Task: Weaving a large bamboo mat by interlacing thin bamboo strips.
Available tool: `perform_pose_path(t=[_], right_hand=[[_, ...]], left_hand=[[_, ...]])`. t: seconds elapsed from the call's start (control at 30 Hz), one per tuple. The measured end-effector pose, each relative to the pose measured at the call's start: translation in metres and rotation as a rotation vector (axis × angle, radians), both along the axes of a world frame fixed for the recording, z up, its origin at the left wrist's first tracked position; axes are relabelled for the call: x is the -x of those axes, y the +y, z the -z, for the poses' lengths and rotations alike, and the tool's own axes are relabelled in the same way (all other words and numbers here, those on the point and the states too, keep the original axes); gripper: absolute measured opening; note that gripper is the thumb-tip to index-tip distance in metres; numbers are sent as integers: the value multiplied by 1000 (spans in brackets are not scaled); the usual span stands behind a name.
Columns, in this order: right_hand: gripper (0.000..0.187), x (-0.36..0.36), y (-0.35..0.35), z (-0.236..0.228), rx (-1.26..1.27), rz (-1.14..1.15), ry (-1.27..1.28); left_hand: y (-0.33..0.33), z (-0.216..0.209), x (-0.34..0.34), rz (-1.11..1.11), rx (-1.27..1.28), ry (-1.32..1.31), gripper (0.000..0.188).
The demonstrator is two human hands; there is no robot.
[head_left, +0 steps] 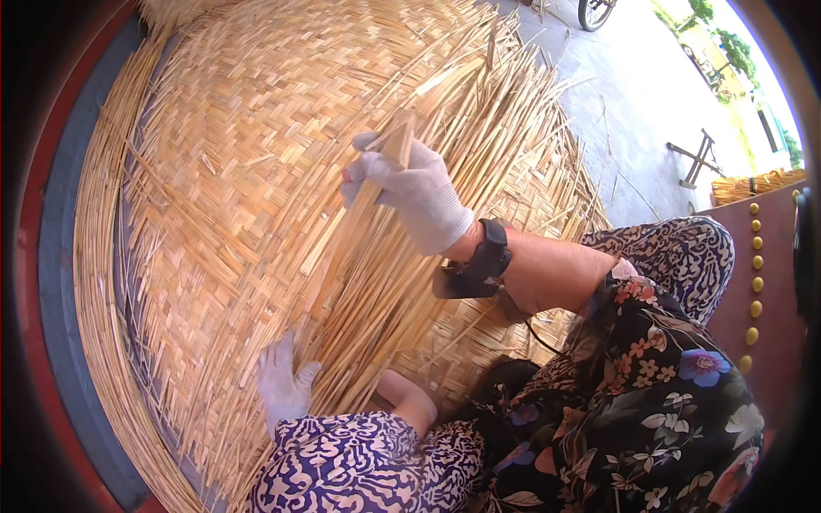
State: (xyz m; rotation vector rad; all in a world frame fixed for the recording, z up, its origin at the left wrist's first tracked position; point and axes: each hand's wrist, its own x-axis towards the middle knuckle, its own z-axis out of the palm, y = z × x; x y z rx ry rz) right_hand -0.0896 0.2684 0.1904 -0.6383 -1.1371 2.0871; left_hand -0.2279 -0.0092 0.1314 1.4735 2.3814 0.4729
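My right hand (415, 190), in a white knitted glove, is closed around a flat, pale split reed strip (349, 244). The strip slants from above the fist down to the lower left, and its edges are blurred. My left hand (286, 382), gloved in white too, is low on the left with fingers stretched out and thumb apart, at the side of the loose reeds. Below and behind the right fist lies a thick pile of long reed strips (376, 321) across a woven reed mat (256, 94).
A bundle of reeds (96, 248) runs along the mat's left edge, beside a blue-and-red border (53, 256). At upper right are grey floor (611, 94), a bicycle wheel (594, 10) and a small wooden stand (699, 160). A studded reddish panel (774, 274) stands right.
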Motion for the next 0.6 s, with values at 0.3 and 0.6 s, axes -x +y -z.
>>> perform_pose_path(t=[0.3, 0.6], right_hand=[[31, 90, -67, -30, -1398, -170, -221], [71, 125, -107, -27, -1156, -470, -177]], left_hand=[[46, -174, 59, -272, -913, -387, 93], [-9, -243, 84, -880, -443, 987, 53]])
